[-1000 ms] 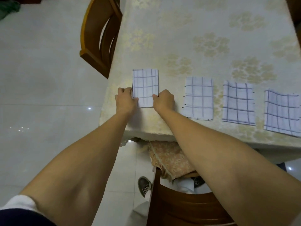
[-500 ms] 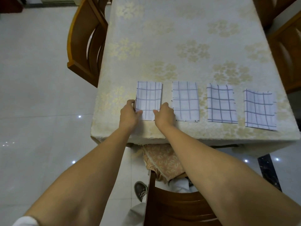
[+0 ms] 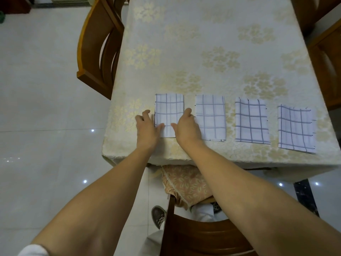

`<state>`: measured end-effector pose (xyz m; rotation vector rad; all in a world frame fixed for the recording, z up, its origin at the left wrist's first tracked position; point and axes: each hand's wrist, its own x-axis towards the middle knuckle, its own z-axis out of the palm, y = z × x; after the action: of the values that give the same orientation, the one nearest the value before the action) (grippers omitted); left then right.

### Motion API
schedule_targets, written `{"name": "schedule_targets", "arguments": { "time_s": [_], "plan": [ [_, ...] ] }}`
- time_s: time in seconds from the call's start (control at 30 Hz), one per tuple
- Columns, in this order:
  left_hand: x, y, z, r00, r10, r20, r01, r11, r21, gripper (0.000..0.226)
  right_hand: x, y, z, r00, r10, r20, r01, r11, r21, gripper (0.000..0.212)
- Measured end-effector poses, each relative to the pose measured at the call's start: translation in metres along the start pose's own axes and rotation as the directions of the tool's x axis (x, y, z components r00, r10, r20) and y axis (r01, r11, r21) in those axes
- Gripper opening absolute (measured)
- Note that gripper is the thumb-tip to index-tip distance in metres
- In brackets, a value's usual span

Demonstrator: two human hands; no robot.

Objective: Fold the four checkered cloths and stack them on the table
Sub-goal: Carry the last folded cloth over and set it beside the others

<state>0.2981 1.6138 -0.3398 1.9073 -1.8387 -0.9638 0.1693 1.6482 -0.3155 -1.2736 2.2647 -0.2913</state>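
Four folded white cloths with blue checks lie in a row near the front edge of the table (image 3: 203, 52). The leftmost cloth (image 3: 169, 109) lies between my hands. My left hand (image 3: 147, 126) rests at its lower left corner, fingers spread, thumb on the fabric. My right hand (image 3: 186, 126) rests at its lower right corner, fingers loosely extended, thumb on the fabric. The second cloth (image 3: 210, 117), third cloth (image 3: 251, 121) and fourth cloth (image 3: 295, 128) lie flat to the right, each apart from its neighbour.
A cream flowered tablecloth covers the table. A wooden chair (image 3: 96, 52) stands at the left side, another chair (image 3: 324, 61) at the right. A third chair (image 3: 203, 235) with a patterned cushion (image 3: 184, 183) stands in front of me. The floor is glossy white tile.
The leftmost cloth slid right and nearer, into line with the other three. My fingers went from curled at its sides to spread and relaxed.
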Motion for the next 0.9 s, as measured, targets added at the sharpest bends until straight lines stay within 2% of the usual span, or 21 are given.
{"name": "schedule_targets", "arguments": {
  "time_s": [0.07, 0.1, 0.17, 0.23, 0.27, 0.4, 0.53, 0.67, 0.8, 0.9],
  "plan": [
    [0.0, 0.003, 0.003, 0.986, 0.121, -0.119, -0.101, 0.982, 0.157, 0.059, 0.001, -0.003, -0.003, 0.971, -0.216, -0.104, 0.194, 0.964, -0.183, 0.049],
    [0.003, 0.005, 0.005, 0.975, 0.186, -0.118, -0.161, 0.967, 0.198, 0.056, 0.003, -0.005, -0.004, 0.94, -0.319, -0.122, 0.284, 0.929, -0.238, 0.046],
    [0.012, 0.004, 0.015, 0.948, 0.312, 0.056, -0.315, 0.908, 0.277, 0.056, 0.011, -0.004, -0.001, 0.897, -0.44, -0.045, 0.404, 0.856, -0.323, 0.048],
    [0.02, -0.005, 0.025, 0.894, 0.357, 0.272, -0.441, 0.81, 0.386, 0.059, 0.02, 0.003, 0.005, 0.905, -0.411, 0.114, 0.419, 0.806, -0.418, 0.062],
    [0.022, -0.008, 0.028, 0.885, 0.332, 0.328, -0.45, 0.791, 0.414, 0.06, 0.024, 0.008, 0.007, 0.914, -0.363, 0.179, 0.404, 0.798, -0.447, 0.065],
    [0.023, -0.013, 0.027, 0.878, 0.298, 0.375, -0.467, 0.711, 0.526, 0.059, 0.032, 0.02, 0.008, 0.913, -0.315, 0.259, 0.404, 0.782, -0.474, 0.065],
    [0.023, -0.01, 0.018, 0.91, 0.184, 0.371, -0.376, 0.746, 0.549, 0.067, 0.035, 0.022, 0.004, 0.941, -0.241, 0.237, 0.332, 0.789, -0.518, 0.076],
    [0.024, -0.008, 0.007, 0.915, 0.067, 0.399, -0.32, 0.724, 0.611, 0.079, 0.04, 0.025, 0.002, 0.937, -0.245, 0.249, 0.344, 0.775, -0.531, 0.082],
    [0.013, -0.013, 0.001, 0.925, 0.063, 0.376, -0.279, 0.783, 0.555, 0.082, 0.04, 0.02, -0.002, 0.929, -0.253, 0.269, 0.364, 0.749, -0.554, 0.083],
    [0.008, -0.025, 0.0, 0.941, 0.12, 0.318, -0.237, 0.902, 0.361, 0.079, 0.033, 0.022, -0.011, 0.91, -0.335, 0.245, 0.412, 0.805, -0.427, 0.075]
  ]
}}
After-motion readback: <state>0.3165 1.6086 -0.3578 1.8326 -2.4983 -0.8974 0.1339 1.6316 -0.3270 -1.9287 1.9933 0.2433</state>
